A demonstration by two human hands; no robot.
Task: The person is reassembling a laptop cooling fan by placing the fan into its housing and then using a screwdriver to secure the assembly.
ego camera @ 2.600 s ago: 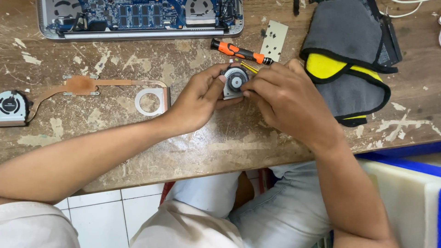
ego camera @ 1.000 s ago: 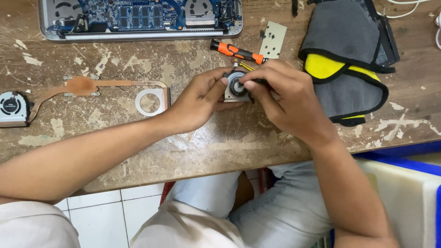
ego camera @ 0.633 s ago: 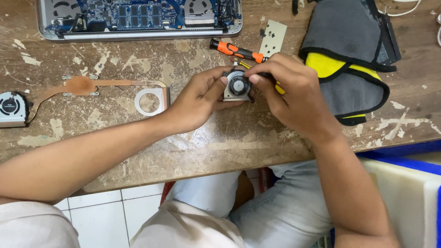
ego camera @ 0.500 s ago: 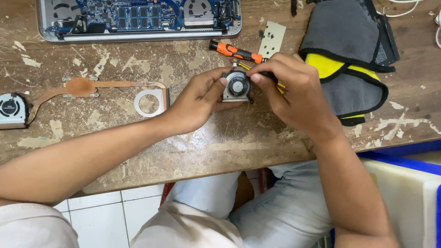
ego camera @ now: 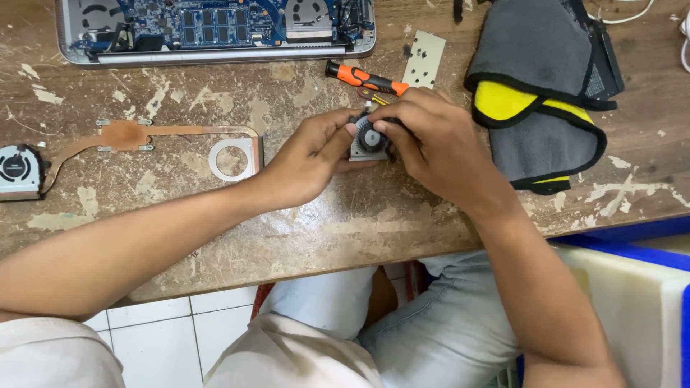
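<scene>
Pinching from both sides, the left hand (ego camera: 309, 162) and right hand (ego camera: 431, 144) share one small laptop cooling fan (ego camera: 368, 140), held just above the desk (ego camera: 345, 223) near its middle. The left hand's grip closes on the fan's left edge, thumb on top; the right hand's grip wraps its right edge, fingers curled over the round hub (both about equally near). The fan lies flat, face up, directly between the two grips. Just beyond it lies an orange-handled screwdriver (ego camera: 363, 77), pointing left to right. Far left sits a copper heat pipe (ego camera: 144, 135) with a second fan (ego camera: 20, 171); farthest, the opened laptop (ego camera: 215, 29).
</scene>
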